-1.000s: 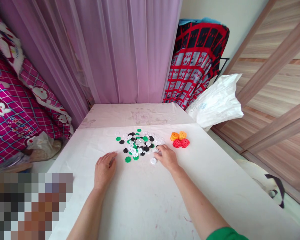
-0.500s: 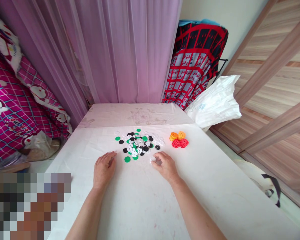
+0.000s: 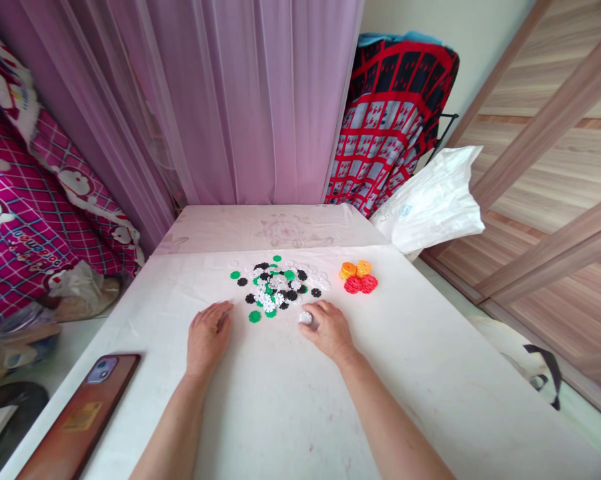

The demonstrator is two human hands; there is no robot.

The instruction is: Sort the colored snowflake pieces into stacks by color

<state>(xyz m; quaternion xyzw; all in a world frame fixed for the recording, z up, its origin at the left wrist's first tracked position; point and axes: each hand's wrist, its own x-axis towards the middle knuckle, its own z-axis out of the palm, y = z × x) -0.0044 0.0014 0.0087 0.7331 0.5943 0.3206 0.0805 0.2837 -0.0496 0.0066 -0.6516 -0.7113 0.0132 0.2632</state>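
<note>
My right hand (image 3: 329, 327) rests on the table in front of the pile, with thumb and fingers closed around a small stack of white snowflake discs (image 3: 305, 318). How many discs it holds is hidden. To the left, my left hand (image 3: 210, 335) lies on the tabletop with its fingers loosely stretched toward the pile and nothing visible in them. Between and beyond both hands spreads a loose pile of white, green and black snowflake discs (image 3: 280, 283). Stacked orange discs (image 3: 348, 270) and red discs (image 3: 361, 285) stand together to the right of the pile.
A phone (image 3: 83, 413) lies at the near left edge of the white-covered table (image 3: 275, 400). A white plastic bag (image 3: 430, 203) sits past the far right corner. Purple curtains (image 3: 260, 100) hang behind, and a wooden wardrobe (image 3: 545, 180) stands at the right.
My right hand has turned the white stack slightly, so more of its face shows. The left hand and the pile stay where they were.
</note>
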